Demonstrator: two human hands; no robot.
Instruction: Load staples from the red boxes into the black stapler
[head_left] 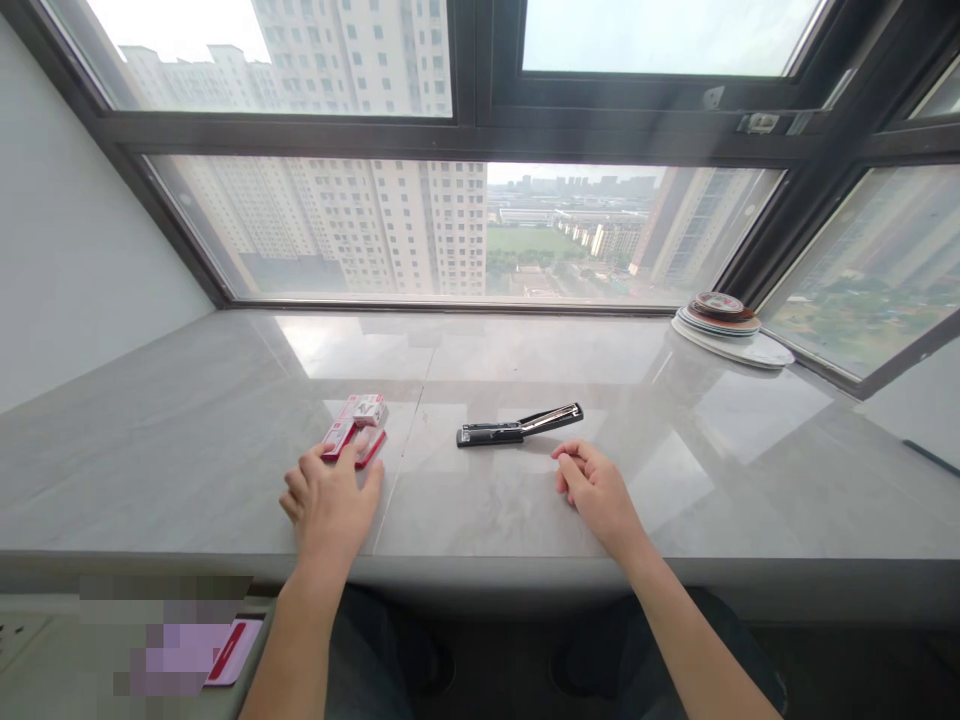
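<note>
Touching red-and-white boxes (pixel 368 410) with left hand (pixel 330 500), fingers loosely spread; holding right hand (pixel 596 492) curled closed, contents unclear, near opened black stapler (pixel 499 433) on grey counter (pixel 187 440).

Left hand (pixel 334 502) palm down, fingers (pixel 297 484) spread; right hand (pixel 598 490) curled closed; forearms (pixel 679 620) angled inward.

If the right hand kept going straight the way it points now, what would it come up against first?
Probably the opened black stapler, at its raised part, just ahead of the right hand. How high the hand is above the counter is unclear, so it might pass over.
</note>
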